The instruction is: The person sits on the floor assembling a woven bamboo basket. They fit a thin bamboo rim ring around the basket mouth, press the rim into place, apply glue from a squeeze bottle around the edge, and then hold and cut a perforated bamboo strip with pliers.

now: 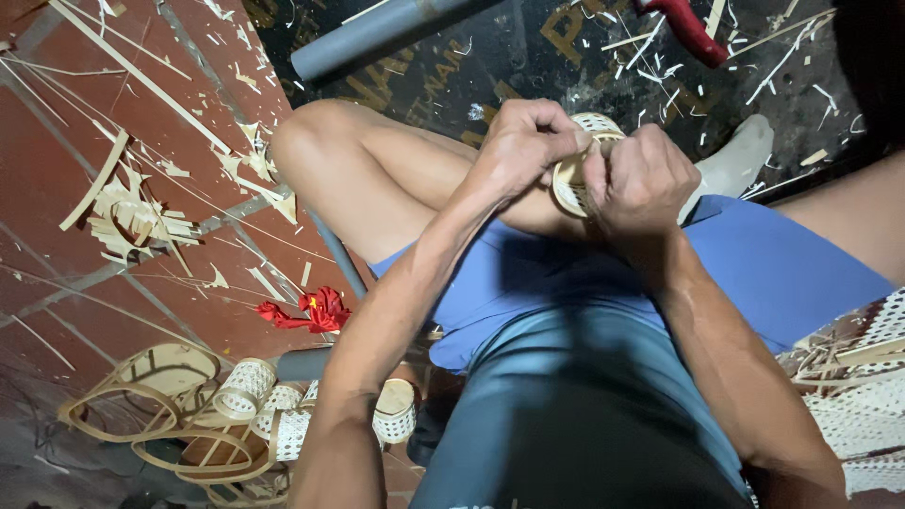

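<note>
On the floor (57, 188) at left lie finished woven rings (247, 386). Above the bent knee, the left hand (521, 141) and right hand (641, 179) meet around a small woven ring (573, 179); both sets of fingers (556, 127) curl tight, pinching its rim between them.

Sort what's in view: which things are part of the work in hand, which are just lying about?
In hand:
- small woven ring, pinched by both
- left hand
- right hand

Lying about:
- finished woven rings and bent strip loops on the floor
- strip offcuts
- red scrap
- grey tube
- red handle
- woven mesh sheet
</note>
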